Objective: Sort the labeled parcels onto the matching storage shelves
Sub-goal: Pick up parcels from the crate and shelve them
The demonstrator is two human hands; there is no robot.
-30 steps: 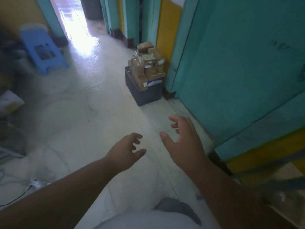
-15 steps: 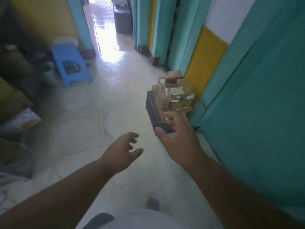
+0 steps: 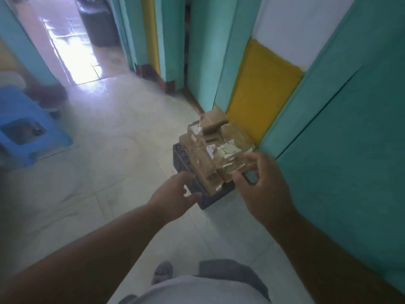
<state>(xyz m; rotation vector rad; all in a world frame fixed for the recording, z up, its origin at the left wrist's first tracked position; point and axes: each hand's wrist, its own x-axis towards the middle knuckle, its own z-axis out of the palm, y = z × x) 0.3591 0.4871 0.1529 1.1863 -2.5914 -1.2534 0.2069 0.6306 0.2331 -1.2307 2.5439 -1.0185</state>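
Observation:
A pile of small brown cardboard parcels (image 3: 215,145) with white labels sits heaped on a dark plastic crate (image 3: 186,159) on the floor, against the teal and yellow wall. My right hand (image 3: 260,183) reaches over the near right side of the pile with fingers spread; whether they touch the front parcel I cannot tell. My left hand (image 3: 173,198) is open beside the crate's near left corner, holding nothing. No storage shelf is in view.
A blue plastic stool (image 3: 26,130) stands at the far left. A bright doorway (image 3: 72,53) with a dark bin (image 3: 98,25) opens at the back. Teal doors and panels (image 3: 350,139) line the right side. Pale tiled floor (image 3: 114,154) spreads between them.
I have moved closer to the crate, and the pile now appears larger and nearer. Both hands have reached forward to the parcels; the right hand now spreads over the pile's near side.

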